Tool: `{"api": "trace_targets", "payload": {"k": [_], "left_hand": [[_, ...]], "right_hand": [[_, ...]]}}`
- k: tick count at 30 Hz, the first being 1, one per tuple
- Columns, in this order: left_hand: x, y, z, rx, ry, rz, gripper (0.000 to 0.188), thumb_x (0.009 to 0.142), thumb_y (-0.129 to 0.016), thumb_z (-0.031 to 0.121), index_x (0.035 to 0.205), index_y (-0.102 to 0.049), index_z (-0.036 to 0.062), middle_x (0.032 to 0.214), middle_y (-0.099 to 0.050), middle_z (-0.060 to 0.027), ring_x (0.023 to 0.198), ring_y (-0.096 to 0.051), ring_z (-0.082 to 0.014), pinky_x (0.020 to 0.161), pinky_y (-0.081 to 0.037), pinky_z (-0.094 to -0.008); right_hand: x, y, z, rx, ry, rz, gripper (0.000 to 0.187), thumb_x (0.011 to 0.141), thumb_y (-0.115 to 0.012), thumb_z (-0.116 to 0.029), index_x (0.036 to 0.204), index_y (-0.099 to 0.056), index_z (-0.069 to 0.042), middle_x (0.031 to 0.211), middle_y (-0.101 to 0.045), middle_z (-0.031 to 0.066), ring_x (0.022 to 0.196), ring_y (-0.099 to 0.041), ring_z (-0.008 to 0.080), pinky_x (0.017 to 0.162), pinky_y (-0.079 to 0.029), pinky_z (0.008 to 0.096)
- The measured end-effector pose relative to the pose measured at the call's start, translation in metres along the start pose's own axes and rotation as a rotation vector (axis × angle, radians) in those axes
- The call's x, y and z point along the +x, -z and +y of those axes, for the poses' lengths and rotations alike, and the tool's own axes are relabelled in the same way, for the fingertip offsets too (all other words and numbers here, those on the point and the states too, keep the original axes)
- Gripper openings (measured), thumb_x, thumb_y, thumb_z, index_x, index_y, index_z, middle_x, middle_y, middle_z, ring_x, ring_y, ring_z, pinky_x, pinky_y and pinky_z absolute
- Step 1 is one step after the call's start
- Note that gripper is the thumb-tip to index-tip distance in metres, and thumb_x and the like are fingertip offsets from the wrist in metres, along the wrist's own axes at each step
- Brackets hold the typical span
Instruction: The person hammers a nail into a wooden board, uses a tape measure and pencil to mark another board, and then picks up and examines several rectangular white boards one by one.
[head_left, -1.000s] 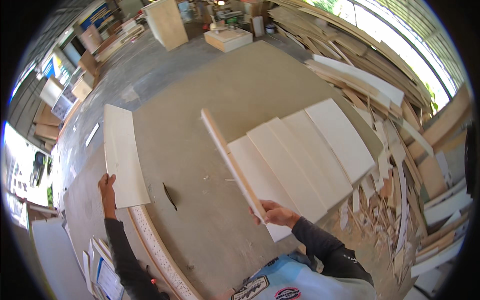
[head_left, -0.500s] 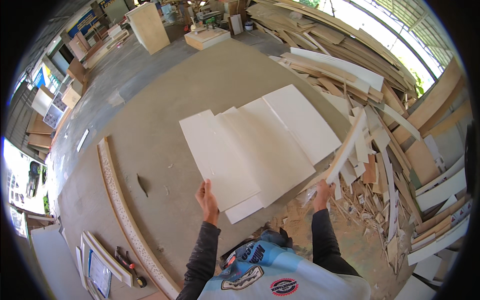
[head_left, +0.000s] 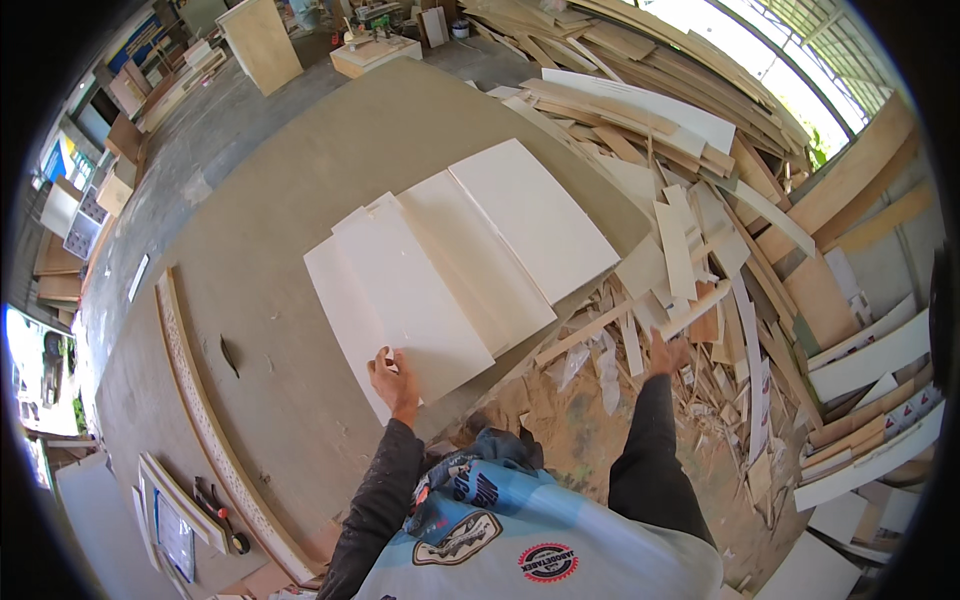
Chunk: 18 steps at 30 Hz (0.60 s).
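Note:
Several white panels (head_left: 395,290) lie overlapped on a wide, brownish work surface (head_left: 290,160). My left hand (head_left: 396,385) is over the near left corner of the top panel, its fingers curled. A bit of white shows between thumb and fingers; whether that is a loose piece or the panel beneath cannot be made out. Out to the right, my right hand (head_left: 668,353) reaches over the offcut heap with its fingers stretched out. Just beyond the fingertips is a pale narrow strip (head_left: 697,310), which seems free of the hand.
Wood and board offcuts (head_left: 735,340) heap up on the right, with long boards (head_left: 690,70) stacked behind. A long speckled strip (head_left: 205,420) lies to the left, near a red-and-black tool (head_left: 218,510) and a framed sheet (head_left: 175,535). A dark sliver (head_left: 229,355) rests beside the long strip.
My right hand has moved slightly right, and the pale strip it held has dropped onto the heap. My left hand has shifted from the panel's edge to over its corner. The view has turned.

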<state>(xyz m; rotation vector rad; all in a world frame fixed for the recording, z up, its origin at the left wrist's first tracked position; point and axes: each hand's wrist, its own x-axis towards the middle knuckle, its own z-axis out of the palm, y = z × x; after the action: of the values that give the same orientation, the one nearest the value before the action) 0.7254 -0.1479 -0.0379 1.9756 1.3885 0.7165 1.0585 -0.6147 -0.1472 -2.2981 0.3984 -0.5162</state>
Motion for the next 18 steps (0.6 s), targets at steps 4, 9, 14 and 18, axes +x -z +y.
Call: {"api": "trace_targets", "payload": {"k": [4,9,14,18], "left_hand": [[-0.002,0.018,-0.019,-0.113,0.000,-0.083,0.034,0.095,-0.064,0.019,0.121,-0.065,-0.0016,0.106,-0.061,-0.0127,0.088,-0.062,-0.0231,0.076,-0.053,-0.0365],[-0.010,0.038,-0.055,-0.247,0.116,-0.102,0.033,0.095,-0.064,0.017,0.121,-0.065,-0.0028,0.106,-0.064,-0.0110,0.087,-0.063,-0.0194,0.074,-0.053,-0.0336],[-0.028,0.062,-0.056,-0.337,0.272,-0.153,0.033,0.095,-0.063,0.017,0.122,-0.065,-0.0032,0.102,-0.065,-0.0072,0.084,-0.063,-0.0156,0.069,-0.051,-0.0289],[-0.040,0.073,-0.069,-0.356,0.315,-0.077,0.033,0.095,-0.063,0.016,0.122,-0.065,-0.0032,0.099,-0.066,-0.0059,0.084,-0.063,-0.0143,0.069,-0.051,-0.0283]], "right_hand": [[0.023,-0.036,-0.091,0.050,0.185,-0.135,0.061,0.080,-0.079,-0.040,0.119,-0.063,0.005,0.126,-0.059,0.0254,0.122,-0.053,0.0390,0.105,-0.042,0.0468],[-0.003,-0.066,-0.218,0.010,0.297,-0.348,0.090,0.075,-0.083,-0.051,0.141,-0.050,0.001,0.143,-0.046,0.0244,0.134,-0.043,0.0410,0.109,-0.042,0.0499],[-0.021,-0.076,-0.250,-0.370,0.225,-0.590,0.132,0.057,-0.089,-0.066,0.155,-0.028,-0.001,0.149,-0.037,0.0239,0.140,-0.034,0.0464,0.109,-0.043,0.0565],[-0.021,-0.071,-0.265,-0.332,0.116,-0.621,0.128,0.051,-0.095,-0.058,0.146,-0.036,0.004,0.144,-0.040,0.0283,0.135,-0.041,0.0460,0.109,-0.043,0.0539]]}}
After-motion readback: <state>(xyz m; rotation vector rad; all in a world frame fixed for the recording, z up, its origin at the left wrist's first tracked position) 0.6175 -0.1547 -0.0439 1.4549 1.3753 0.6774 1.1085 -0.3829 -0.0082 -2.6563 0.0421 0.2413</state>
